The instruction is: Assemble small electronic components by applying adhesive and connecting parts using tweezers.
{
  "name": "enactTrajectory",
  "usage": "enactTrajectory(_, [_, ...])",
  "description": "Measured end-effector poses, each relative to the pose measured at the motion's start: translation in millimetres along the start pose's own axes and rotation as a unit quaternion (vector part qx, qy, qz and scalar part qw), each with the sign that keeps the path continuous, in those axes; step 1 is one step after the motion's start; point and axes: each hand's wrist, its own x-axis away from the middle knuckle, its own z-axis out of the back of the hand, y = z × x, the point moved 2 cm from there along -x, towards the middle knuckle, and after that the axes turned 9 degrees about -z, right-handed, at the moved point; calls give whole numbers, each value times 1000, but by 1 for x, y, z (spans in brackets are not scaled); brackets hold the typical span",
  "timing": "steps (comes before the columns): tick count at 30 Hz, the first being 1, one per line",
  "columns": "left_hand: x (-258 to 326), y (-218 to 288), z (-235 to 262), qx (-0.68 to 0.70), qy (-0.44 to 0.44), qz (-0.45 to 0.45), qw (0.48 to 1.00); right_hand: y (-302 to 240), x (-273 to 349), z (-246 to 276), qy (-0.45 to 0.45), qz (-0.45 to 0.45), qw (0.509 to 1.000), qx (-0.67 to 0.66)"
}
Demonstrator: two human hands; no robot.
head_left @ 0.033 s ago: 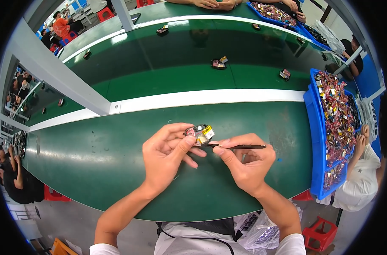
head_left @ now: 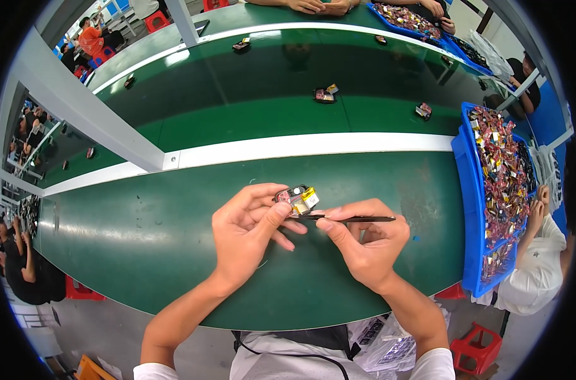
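My left hand [head_left: 245, 231] pinches a small electronic unit [head_left: 289, 195] between thumb and fingers, above the green worktop. The unit has a black casing, a reddish circuit board and a silvery battery block [head_left: 309, 199] with yellow tape at its right side. From the right, my right hand [head_left: 371, 244] grips slim black tweezers [head_left: 357, 219] between thumb and forefinger. Their tip points left and reaches the lower edge of the unit, by my left thumb. Whether the tip touches a part is too small to tell.
A blue tray [head_left: 462, 209] heaped with similar small parts stands at the worktop's right edge. Beyond a white rail [head_left: 313, 147], several units lie on a green conveyor belt [head_left: 250, 120]. A grey post [head_left: 98, 107] rises at left. People sit around; a red stool [head_left: 476, 347] stands lower right.
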Motion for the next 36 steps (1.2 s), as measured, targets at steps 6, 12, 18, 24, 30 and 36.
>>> enactTrajectory(6, [1,-1,-3,15,14,10,1000,1,2,-2,3,27,999,27])
enactTrajectory(12, [1,0,-4,20,17,15,1000,2,2,-1,7,13,1000,22])
enactTrajectory(18, [2,3,-2,-4,9,-21,1000,1,2,-1,8,7,1000,19])
enactTrajectory(24, [1,3,1,-8,3,-28,1000,1,1,-3,5,6,1000,19])
enactTrajectory(30, [-1,2,5,-24,-15,-12,1000,0,-2,-1,-23,-10,999,29])
enactTrajectory(36, [-6,5,9,-26,-16,7,1000,2,-4,-2,-25,-9,1000,6])
